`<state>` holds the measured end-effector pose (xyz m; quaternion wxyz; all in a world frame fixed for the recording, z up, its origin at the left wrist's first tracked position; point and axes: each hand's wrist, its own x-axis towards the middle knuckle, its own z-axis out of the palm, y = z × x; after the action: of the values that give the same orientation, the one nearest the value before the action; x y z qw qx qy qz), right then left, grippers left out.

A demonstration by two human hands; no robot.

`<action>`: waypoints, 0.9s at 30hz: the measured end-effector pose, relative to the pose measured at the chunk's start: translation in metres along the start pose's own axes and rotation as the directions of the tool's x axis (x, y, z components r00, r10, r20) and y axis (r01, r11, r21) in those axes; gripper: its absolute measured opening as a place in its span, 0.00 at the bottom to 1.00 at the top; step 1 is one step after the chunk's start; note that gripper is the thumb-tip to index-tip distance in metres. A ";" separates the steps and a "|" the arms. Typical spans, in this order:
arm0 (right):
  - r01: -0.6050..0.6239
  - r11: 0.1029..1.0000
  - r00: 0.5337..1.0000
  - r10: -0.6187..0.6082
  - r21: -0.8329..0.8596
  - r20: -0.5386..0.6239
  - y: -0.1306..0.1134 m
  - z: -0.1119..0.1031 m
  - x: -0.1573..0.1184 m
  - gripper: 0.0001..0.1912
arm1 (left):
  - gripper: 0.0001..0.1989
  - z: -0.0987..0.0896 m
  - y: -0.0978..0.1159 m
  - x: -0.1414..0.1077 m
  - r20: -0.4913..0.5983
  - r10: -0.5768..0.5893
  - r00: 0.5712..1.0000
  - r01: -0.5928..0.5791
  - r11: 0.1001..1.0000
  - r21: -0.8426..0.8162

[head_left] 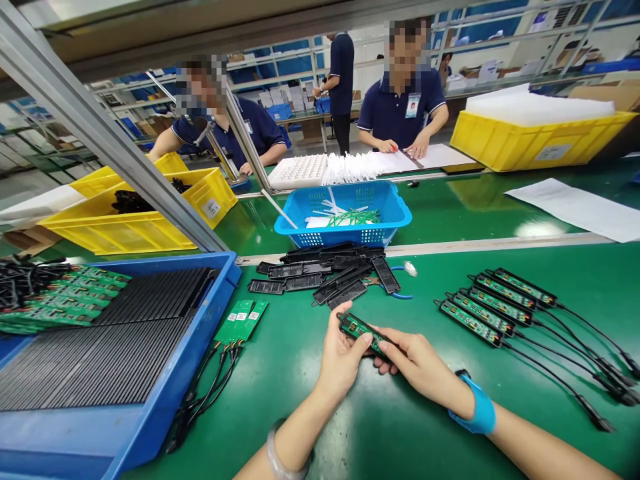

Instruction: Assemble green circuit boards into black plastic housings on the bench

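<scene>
Between both hands is a black plastic case with a green circuit board [358,327] in it, tilted above the green table. My left hand [340,350] is closed around its left end, thumb on the board. My right hand [413,360] grips the other end, its thumb pressed on the board. To the right lie several black cases with boards [470,323] and black cables. Left of my hands rest a few loose green boards [241,321] with cables. Beyond my hands is a pile of black case covers [320,270], with blue-handled cutters [399,295] beside it.
A blue crate [150,400] at left holds rows of black cases and boards. A blue basket [345,235] with white and green strips stands beyond the pile. Yellow bins [543,143] line the back. A metal post [115,127] slants across the left. Co-workers sit opposite.
</scene>
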<state>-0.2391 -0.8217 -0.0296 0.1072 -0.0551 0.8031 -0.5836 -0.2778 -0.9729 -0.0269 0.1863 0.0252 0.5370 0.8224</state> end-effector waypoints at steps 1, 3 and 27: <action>0.016 0.998 0.999 -0.018 -0.066 -0.028 -0.001 -0.002 0.000 0.22 | 0.34 -0.001 0.000 0.001 -0.020 0.017 1.000 -0.017 1.000 0.007; 0.040 0.971 0.995 -0.061 -0.237 -0.082 -0.001 -0.006 -0.001 0.20 | 0.34 -0.003 0.001 0.002 -0.062 0.058 0.996 -0.056 0.998 0.024; 0.011 0.999 1.000 -0.012 -0.037 -0.025 -0.004 -0.006 -0.006 0.14 | 0.31 -0.001 0.008 -0.005 0.001 0.145 0.989 -0.144 0.981 0.129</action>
<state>-0.2344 -0.8160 -0.0235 0.0929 -0.0543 0.8145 -0.5701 -0.2756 -0.9780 -0.0191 0.1218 0.0725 0.5864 0.7975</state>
